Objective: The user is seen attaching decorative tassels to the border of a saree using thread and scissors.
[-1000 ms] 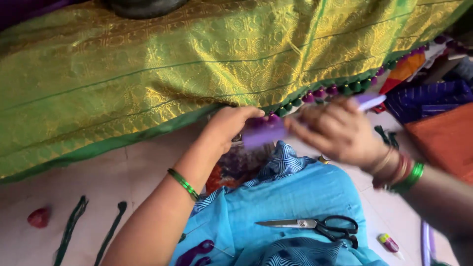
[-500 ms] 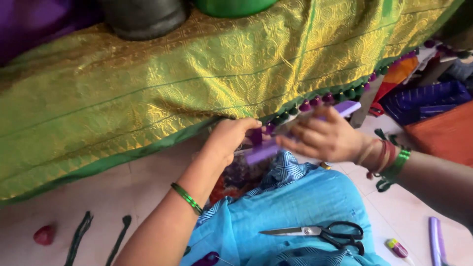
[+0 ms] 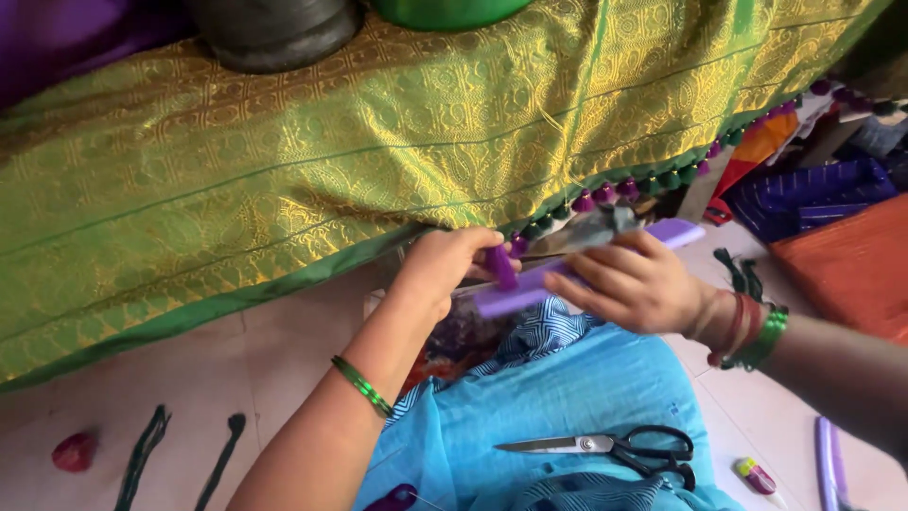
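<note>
Both hands meet just under the edge of the green and gold cloth (image 3: 312,161). The left hand (image 3: 445,265) is closed, and its fingers pinch a short purple piece (image 3: 501,267) that stands up from the left end of a long flat purple strip (image 3: 530,284). The right hand (image 3: 634,284) is also closed around this strip near its middle, with the fingers lying over it; the far end of the strip comes out behind the hand, toward the right. Something grey and thin sits on top of the strip at the right hand, but it is too blurred to tell what it is.

A row of small purple and green tassels (image 3: 653,182) hangs from the cloth edge, just above the hands. Below the hands there is a light blue garment (image 3: 567,397) on the person's lap, and black-handled scissors (image 3: 605,445) lie on it with blades shut and pointing left. On the pale floor (image 3: 189,369) at the left are a small red lump (image 3: 74,451) and two dark green thread pieces (image 3: 142,454). At the right, a purple stick (image 3: 829,464) and a small red and yellow object (image 3: 755,476) lie on the floor, near folded purple and orange fabrics (image 3: 832,227). Green bangles (image 3: 361,386) are on both wrists.
</note>
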